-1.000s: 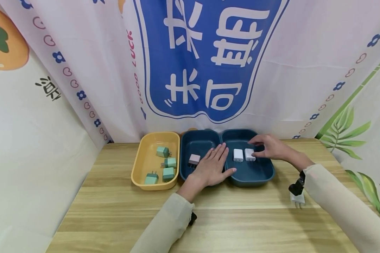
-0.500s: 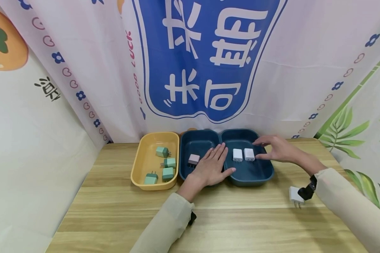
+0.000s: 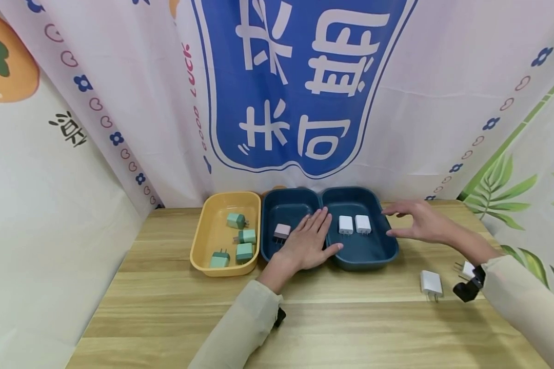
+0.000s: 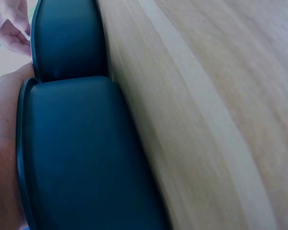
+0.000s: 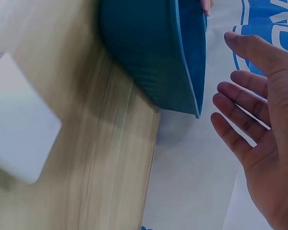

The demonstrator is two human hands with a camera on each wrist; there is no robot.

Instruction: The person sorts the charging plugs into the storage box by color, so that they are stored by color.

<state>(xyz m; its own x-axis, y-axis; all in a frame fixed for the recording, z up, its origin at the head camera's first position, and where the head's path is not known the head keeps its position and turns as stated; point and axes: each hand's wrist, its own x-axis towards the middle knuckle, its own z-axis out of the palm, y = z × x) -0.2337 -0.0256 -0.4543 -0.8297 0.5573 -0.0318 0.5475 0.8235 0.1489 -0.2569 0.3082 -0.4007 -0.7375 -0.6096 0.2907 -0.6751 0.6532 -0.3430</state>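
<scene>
My left hand (image 3: 304, 246) lies with straight fingers across the touching rims of the middle blue tray (image 3: 288, 197) and the right blue tray (image 3: 364, 259). Beside its fingers in the middle tray is a pink-and-grey charger plug (image 3: 282, 231). Two white charger plugs, a left one (image 3: 345, 224) and a right one (image 3: 362, 224), stand side by side in the right tray. My right hand (image 3: 420, 221) hovers at that tray's right rim, fingers apart and holding nothing. In the right wrist view a large white charger plug (image 5: 21, 120) shows close on the table.
At left, a yellow tray (image 3: 203, 225) holds several green charger plugs (image 3: 244, 251). A white charger plug (image 3: 431, 283) lies on the wooden table (image 3: 351, 318) in front of my right hand; another (image 3: 467, 269) is partly behind my right wrist. A printed cloth (image 3: 397, 128) hangs behind.
My right hand has let go of the right white plug in the right tray and moved right, off to the rim. A second white plug on the table came into view. My left hand stays put.
</scene>
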